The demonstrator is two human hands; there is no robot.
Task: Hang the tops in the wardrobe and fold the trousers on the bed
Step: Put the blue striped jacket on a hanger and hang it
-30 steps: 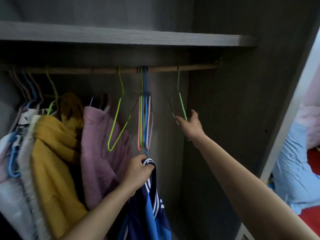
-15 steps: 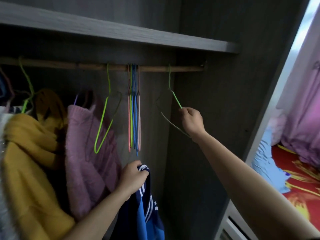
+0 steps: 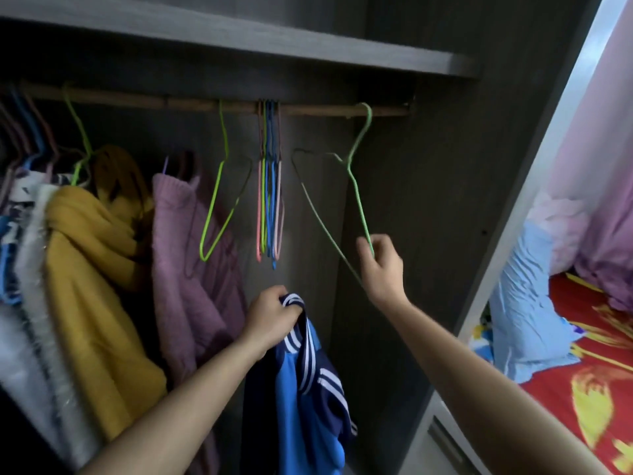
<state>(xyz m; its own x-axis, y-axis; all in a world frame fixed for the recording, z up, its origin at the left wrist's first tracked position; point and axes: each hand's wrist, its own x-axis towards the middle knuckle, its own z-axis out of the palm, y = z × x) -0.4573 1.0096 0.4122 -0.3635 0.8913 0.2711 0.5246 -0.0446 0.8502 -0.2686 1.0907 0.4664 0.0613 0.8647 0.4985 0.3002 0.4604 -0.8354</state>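
Slid over: hanger (image 3: 358, 204) hook now nearer 3 o'clock end of rail (image 3: 191, 106), right hand (image 3: 382, 269) pinching its lower corner; left hand (image 3: 270, 318) grips blue top (image 3: 298, 389) collar at 6 o'clock. Lift hook clear first, then thread neck.

A home bedroom: wardrobe rail (image 3: 191, 105) of hung clothes beside a bed (image 3: 589, 341).

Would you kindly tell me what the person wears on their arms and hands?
Nothing shows: the left hand and right hand are ungloved, and the left forearm and right forearm are bare to the frame's edge, with no sleeve, watch or bracelet in view. A thin ring could hide in the blur.
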